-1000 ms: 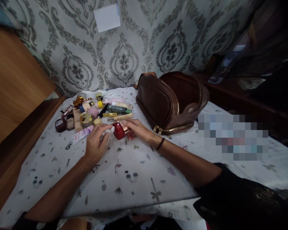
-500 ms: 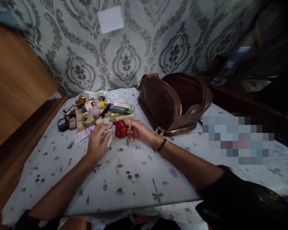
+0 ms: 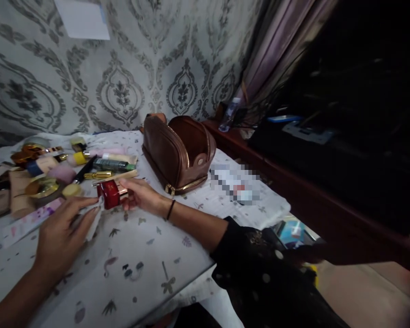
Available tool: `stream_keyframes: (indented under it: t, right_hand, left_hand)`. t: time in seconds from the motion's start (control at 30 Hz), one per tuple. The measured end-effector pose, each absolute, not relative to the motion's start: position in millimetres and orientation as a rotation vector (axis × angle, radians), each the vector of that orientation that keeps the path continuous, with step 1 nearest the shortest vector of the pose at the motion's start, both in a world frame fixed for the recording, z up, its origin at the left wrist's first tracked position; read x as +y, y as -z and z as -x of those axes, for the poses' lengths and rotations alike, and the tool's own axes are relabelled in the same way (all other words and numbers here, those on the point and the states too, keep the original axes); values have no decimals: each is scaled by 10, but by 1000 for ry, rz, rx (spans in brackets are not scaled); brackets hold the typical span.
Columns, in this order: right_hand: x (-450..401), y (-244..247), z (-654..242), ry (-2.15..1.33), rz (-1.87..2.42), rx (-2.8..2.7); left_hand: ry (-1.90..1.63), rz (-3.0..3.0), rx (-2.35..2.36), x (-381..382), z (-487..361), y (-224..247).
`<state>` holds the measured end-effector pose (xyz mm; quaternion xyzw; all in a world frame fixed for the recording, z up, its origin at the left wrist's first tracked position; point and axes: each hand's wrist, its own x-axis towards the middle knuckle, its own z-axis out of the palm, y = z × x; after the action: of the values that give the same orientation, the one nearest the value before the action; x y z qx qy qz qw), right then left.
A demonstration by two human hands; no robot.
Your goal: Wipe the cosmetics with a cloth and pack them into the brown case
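Note:
My right hand grips a red glass bottle by its gold-coloured neck or cap, the bottle lying sideways above the cloth. A folded white tissue is pinched in my left hand and pressed against the base of the red bottle. Just beyond my hands lie a gold tube, a dark green bottle with a green cap and a round gold-rimmed jar. A white and pink tube rests beside my left hand.
An unzipped brown leather bag stands behind and right of my hands. Several cosmetics cover the left of the patterned cloth. Behind the bag a clear plastic bottle stands on a dark wooden ledge, and a blurred item lies right of the bag.
The view has swung to the right, so everything sits further left and more of the right side shows. Both hands keep hold of the tissue and the red bottle.

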<state>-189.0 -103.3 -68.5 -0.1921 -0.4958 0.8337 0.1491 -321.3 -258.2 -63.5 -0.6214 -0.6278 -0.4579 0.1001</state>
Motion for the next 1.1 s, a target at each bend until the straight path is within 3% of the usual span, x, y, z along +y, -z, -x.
stream_keyframes:
  t: [0.33, 0.63, 1.1]
  right_hand:
    - [-1046, 718, 1881, -2319, 491, -1552]
    - [-1040, 730, 1895, -2302, 509, -1512]
    - [-1035, 714, 1881, -2368, 466, -1531]
  left_hand:
    - [1451, 1632, -2105, -2619, 3112, 613]
    - [1363, 1898, -1719, -2562, 3198, 604]
    - [1277, 1932, -1640, -2581, 3156, 600]
